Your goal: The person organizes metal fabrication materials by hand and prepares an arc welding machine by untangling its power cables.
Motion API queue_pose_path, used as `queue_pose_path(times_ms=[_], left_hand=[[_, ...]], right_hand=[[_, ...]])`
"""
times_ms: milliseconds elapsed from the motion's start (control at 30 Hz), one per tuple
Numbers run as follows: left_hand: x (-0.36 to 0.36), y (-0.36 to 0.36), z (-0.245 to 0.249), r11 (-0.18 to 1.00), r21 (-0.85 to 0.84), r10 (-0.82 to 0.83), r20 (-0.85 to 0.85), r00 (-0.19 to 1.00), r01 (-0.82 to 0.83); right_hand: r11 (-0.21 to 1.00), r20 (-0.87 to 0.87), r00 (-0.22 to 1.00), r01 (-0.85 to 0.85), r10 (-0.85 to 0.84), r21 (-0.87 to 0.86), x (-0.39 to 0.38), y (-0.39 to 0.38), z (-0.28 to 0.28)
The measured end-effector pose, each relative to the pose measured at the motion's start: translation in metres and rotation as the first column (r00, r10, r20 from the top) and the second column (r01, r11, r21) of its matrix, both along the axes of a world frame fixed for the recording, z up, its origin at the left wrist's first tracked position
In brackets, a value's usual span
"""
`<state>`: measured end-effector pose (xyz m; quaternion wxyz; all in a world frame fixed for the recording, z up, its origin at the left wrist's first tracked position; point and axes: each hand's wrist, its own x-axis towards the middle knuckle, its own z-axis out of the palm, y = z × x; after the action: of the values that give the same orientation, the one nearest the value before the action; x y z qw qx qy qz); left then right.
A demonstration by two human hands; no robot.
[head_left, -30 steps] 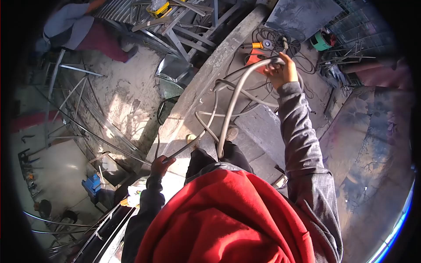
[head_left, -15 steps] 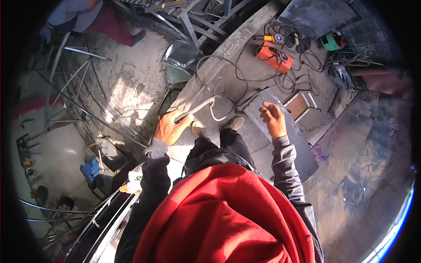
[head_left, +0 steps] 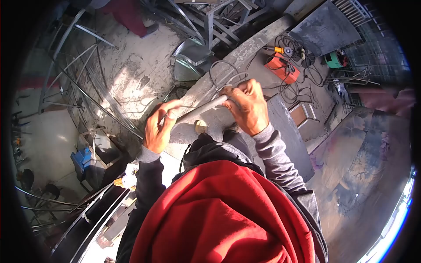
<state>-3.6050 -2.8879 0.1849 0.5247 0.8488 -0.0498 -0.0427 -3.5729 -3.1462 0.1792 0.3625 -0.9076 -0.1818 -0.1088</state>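
Note:
Between my two hands runs a pale grey hose-like piece [head_left: 204,109], slanting up to the right. My left hand [head_left: 159,127] is closed round its lower left end, thumb along the top. Gripping the upper right end is my right hand [head_left: 249,107], with its fingers curled over. Beyond the right hand, a thin looped cable [head_left: 215,74] shows near the concrete ledge. What kind of hose or cable the pale piece is, I cannot tell. Below it, one of my shoes [head_left: 201,127] stands on the floor.
An orange box-shaped machine [head_left: 283,69] sits among tangled cables at upper right, near a yellow angle grinder [head_left: 280,50]. A dark flat board [head_left: 287,131] lies to my right. Metal bars [head_left: 210,26] are piled at the top; a blue vise-like tool [head_left: 82,158] is at left.
My right hand has moved left and closed on the pale hose, which now stretches straighter between both hands. My left hand has shifted slightly left. The person at upper left is less in view.

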Motion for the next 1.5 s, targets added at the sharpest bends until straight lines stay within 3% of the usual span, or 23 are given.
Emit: queue_pose_path(times_ms=[100, 200, 267, 333, 367, 500, 600, 667, 700, 767, 833, 900, 933, 967, 1000, 1100, 1167, 1233, 1267, 1367, 1433, 1467, 1500], left_hand=[[-0.009, 0.053, -0.032, 0.957, 0.069, 0.288, -0.136, 0.948, -0.281], [-0.027, 0.12, -0.125, 0.919, 0.281, 0.365, -0.342, 0.866, -0.276], [-0.029, 0.123, -0.156, 0.88, -0.104, 0.298, -0.638, 0.71, -0.463], [-0.029, 0.106, -0.174, 0.524, -0.458, 0.047, -0.826, 0.562, -0.718], [-0.028, 0.096, -0.193, 0.258, -0.527, -0.046, -0.844, 0.535, -0.81], [-0.001, 0.03, -0.23, 0.155, -0.47, -0.296, -0.861, 0.413, -0.869], [0.031, -0.013, -0.219, 0.062, -0.638, -0.517, -0.678, 0.522, -0.767], [0.053, -0.036, -0.211, -0.007, -0.671, -0.489, -0.644, 0.588, -0.741], [0.064, -0.043, -0.207, -0.039, -0.693, -0.449, -0.631, 0.633, -0.72], [0.078, -0.052, -0.19, -0.009, -0.477, -0.518, -0.75, 0.412, -0.879], [0.083, -0.063, -0.208, 0.077, -0.558, -0.45, -0.759, 0.47, -0.826], [0.095, -0.052, -0.246, -0.288, -0.563, -0.455, -0.631, 0.628, -0.775], [0.102, -0.034, -0.255, -0.292, -0.611, -0.397, -0.623, 0.674, -0.736], [0.109, -0.016, -0.257, -0.301, -0.656, -0.332, -0.609, 0.721, -0.693], [0.109, 0.0, -0.236, -0.281, -0.692, -0.257, -0.614, 0.746, -0.666], [0.095, 0.036, -0.158, -0.158, -0.818, -0.149, -0.533, 0.833, -0.552], [0.084, 0.034, -0.11, -0.021, -0.804, -0.101, -0.59, 0.801, -0.595], [0.073, 0.029, -0.071, 0.104, -0.836, -0.056, -0.546, 0.836, -0.539], [0.073, 0.027, -0.065, 0.112, -0.853, -0.03, -0.515, 0.856, -0.509], [0.073, 0.016, -0.064, 0.16, -0.892, 0.047, -0.422, 0.906, -0.423], [0.069, -0.006, -0.067, 0.146, -0.92, 0.127, -0.348, 0.929, -0.364], [0.06, -0.025, -0.056, 0.327, -0.875, 0.126, -0.334, 0.934, -0.357], [0.046, -0.048, -0.047, 0.494, -0.8, 0.121, -0.326, 0.938, -0.342]], right_hand=[[0.993, 0.222, 0.969, -0.088, 0.105, -0.083, 0.026, 0.001, 0.054], [0.993, 0.234, 0.965, -0.113, 0.115, -0.024, 0.023, -0.002, 0.099], [0.984, 0.266, 0.964, -0.04, -0.008, 0.174, 0.005, -0.004, 0.122], [0.89, 0.249, 0.964, -0.032, -0.093, 0.456, -0.011, -0.013, 0.13], [0.786, 0.239, 0.965, -0.066, -0.105, 0.614, -0.016, -0.019, 0.13], [0.576, 0.353, 0.924, -0.211, -0.146, 0.79, -0.04, -0.044, 0.169], [0.397, 0.381, 0.924, -0.343, -0.018, 0.851, -0.064, -0.066, 0.194], [0.259, 0.392, 0.919, -0.389, 0.042, 0.884, -0.079, -0.082, 0.209], [0.259, 0.405, 0.914, -0.399, 0.033, 0.879, -0.087, -0.093, 0.214], [0.26, 0.474, 0.875, -0.481, 0.094, 0.837, -0.093, -0.103, 0.225], [0.207, 0.526, 0.837, -0.547, 0.151, 0.811, -0.094, -0.107, 0.221], [0.443, 0.419, 0.908, -0.38, 0.011, 0.812, -0.09, -0.113, 0.208], [0.421, 0.388, 0.88, -0.252, -0.275, 0.871, -0.085, -0.1, 0.191], [0.25, 0.235, 0.93, -0.165, -0.283, 0.954, -0.084, -0.112, 0.175], [0.317, 0.269, 0.949, -0.207, -0.166, 0.926, -0.07, -0.117, 0.157], [0.097, -0.097, 0.969, 0.122, -0.226, 0.988, -0.015, -0.086, 0.099], [0.375, -0.266, 0.938, 0.334, -0.222, 0.865, 0.018, -0.079, 0.031], [0.868, -0.291, 0.942, 0.282, -0.169, 0.409, 0.043, -0.088, -0.045], [0.951, -0.327, 0.931, 0.236, -0.162, 0.2, 0.042, -0.096, -0.079], [0.935, -0.488, 0.811, 0.194, -0.324, -0.297, 0.034, -0.124, -0.116], [0.902, -0.505, 0.819, 0.033, -0.271, -0.43, 0.02, -0.149, -0.132], [0.901, -0.501, 0.824, 0.026, -0.264, -0.432, 0.025, -0.143, -0.126], [0.967, -0.475, 0.86, 0.077, -0.188, -0.244, 0.025, -0.127, -0.107]])
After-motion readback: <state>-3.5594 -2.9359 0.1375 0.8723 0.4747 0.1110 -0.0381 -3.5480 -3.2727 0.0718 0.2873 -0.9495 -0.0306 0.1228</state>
